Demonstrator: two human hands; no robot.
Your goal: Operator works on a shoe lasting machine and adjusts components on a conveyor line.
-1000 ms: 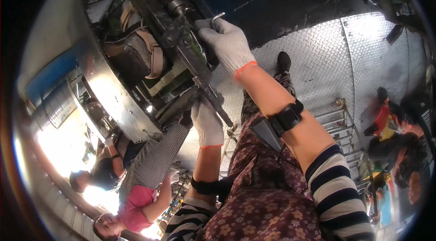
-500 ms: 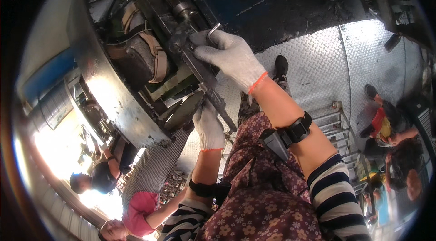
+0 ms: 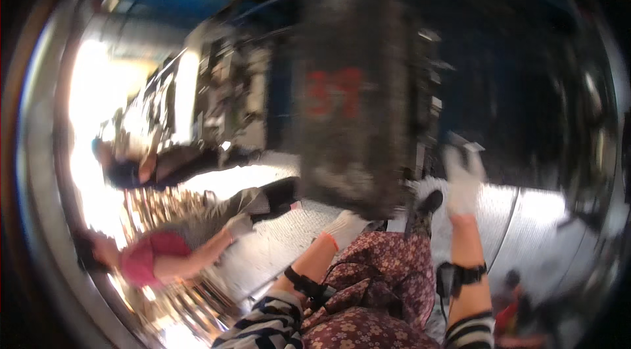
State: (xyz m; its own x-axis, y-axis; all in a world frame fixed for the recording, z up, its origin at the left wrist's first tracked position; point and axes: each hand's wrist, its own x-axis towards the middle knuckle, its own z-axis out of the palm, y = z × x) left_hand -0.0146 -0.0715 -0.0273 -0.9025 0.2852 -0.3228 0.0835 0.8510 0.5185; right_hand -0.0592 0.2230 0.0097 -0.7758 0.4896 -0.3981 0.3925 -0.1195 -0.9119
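We cannot tell through the blur whether our left grip (image 3: 346,229), near the dark panel (image 3: 350,158), or right grip (image 3: 465,181), at the small pale piece (image 3: 473,146), is closed, and a loose pinch could drop that piece.

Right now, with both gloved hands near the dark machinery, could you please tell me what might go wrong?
The left hand is close to the lower edge of the dark panel, so it might snag or get knocked; blur hides whether they touch.
The right hand has a pale piece at its fingertips, which might slip if loosely held; the grip is too blurred to judge.
The floral apron is near that same edge, so cloth could catch.
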